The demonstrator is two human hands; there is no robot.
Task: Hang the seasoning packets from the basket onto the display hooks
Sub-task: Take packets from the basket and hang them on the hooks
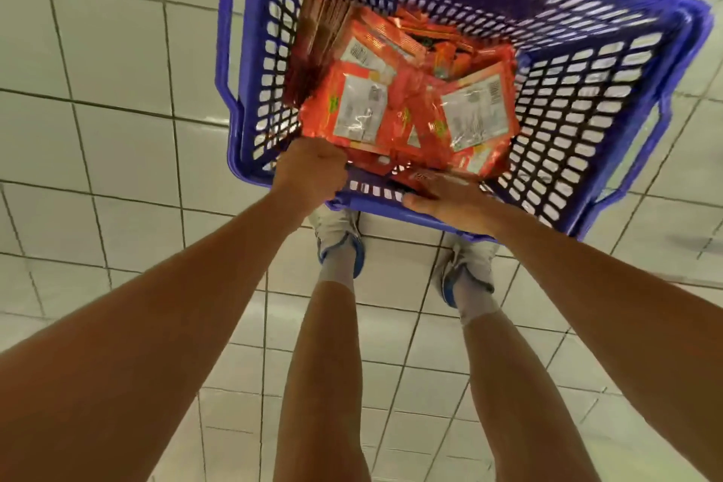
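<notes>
Where the fingers of the left hand (311, 170) curl into a fist at the near wall of the basket (610, 63), they close over the lower left corner of the heap of seasoning packets (407, 106) — whether they pinch a packet or only the basket edge is hard to make out, since the knuckles cover the contact. The fingers of the right hand (450, 203) lie straighter and close together, laid flat along the near rim just right of centre, the thumb pressed against the rim's outer face and the fingertips reaching over an orange packet tucked against the inside wall; its grip on that packet cannot be told. The packets are glossy orange-red sachets with pale printed back panels and barcodes, lying loose and overlapping at all angles across the basket's floor in the upper middle of the frame, with a stack standing on edge against the left wall. The basket is blue-violet plastic with lattice sides and handle slots on its left and right walls; its far rim is cut off by the top of the frame. Both bare forearms run down to the lower corners, and below the basket two legs in white-and-blue shoes (338, 237) stand on the pale tiled floor (98, 129) — the right shoe partly hidden by the right wrist.
</notes>
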